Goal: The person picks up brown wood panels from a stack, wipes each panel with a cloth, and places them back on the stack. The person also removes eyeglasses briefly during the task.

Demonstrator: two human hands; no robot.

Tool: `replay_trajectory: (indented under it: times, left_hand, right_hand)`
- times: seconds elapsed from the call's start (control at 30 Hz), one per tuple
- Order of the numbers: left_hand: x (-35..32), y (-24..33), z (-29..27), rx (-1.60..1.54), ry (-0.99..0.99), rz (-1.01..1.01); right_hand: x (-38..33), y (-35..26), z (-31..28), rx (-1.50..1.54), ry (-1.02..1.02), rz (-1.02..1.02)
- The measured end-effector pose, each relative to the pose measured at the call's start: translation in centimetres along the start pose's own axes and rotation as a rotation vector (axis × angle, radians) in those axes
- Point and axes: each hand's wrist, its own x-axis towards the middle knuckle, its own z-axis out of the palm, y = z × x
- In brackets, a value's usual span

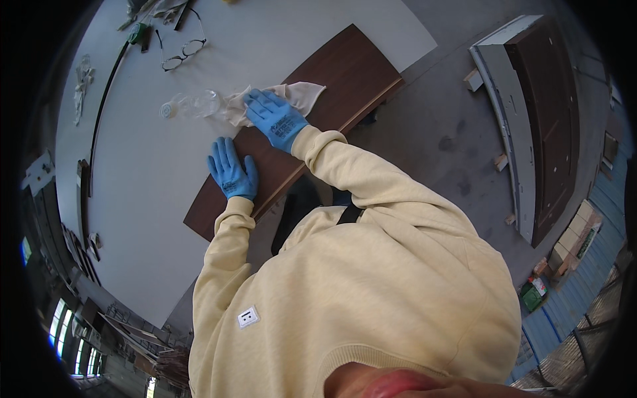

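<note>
A long dark brown wooden panel (335,66) lies slantwise along the near edge of a white table (133,199). My left hand (232,171), in a blue glove, rests on the panel's left part with its fingers stretched and its thumb apart. On the panel's far side, my gloved right hand (275,119) presses down on a pale cloth (304,96), its fingers close together over it. Part of the cloth bunches out beyond my fingertips; what lies under the palm is hidden. Just left of the cloth, a clear plastic bottle (189,106) with a white cap lies on its side.
Eyeglasses (182,56) and a green-headed tool (137,33) with a long black strip lie on the table's far side. Crumpled clear plastic (83,83) sits at the left. To the right, a large brown door panel (544,132) rests on wooden blocks (474,80).
</note>
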Motion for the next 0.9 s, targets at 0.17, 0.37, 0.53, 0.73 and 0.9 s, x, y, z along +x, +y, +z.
replay_trajectory:
  times: [0.17, 0.37, 0.53, 0.73, 0.9]
  left_hand:
    - [-0.4, -0.1, 0.1, -0.027, 0.014, -0.013]
    - [-1.0, -0.1, -0.4, -0.144, 0.296, 0.007]
    - [-11.7, 0.1, -5.6, -0.254, 0.403, 0.052]
    - [-21.1, -3.4, -4.4, -0.216, -0.024, -0.015]
    - [-23.9, -4.9, -0.8, -0.191, 0.035, 0.005]
  right_hand:
    - [-0.3, 12.2, -6.1, -0.09, 0.404, 0.194]
    - [2.5, 1.2, -1.5, -0.04, 0.195, 0.233]
    - [2.0, -8.8, 3.1, 0.096, 0.126, 0.021]
    - [-1.6, -9.0, 1.8, -0.021, 0.288, 0.125]
    - [-1.7, -27.8, 10.5, 0.296, -0.005, -0.279]
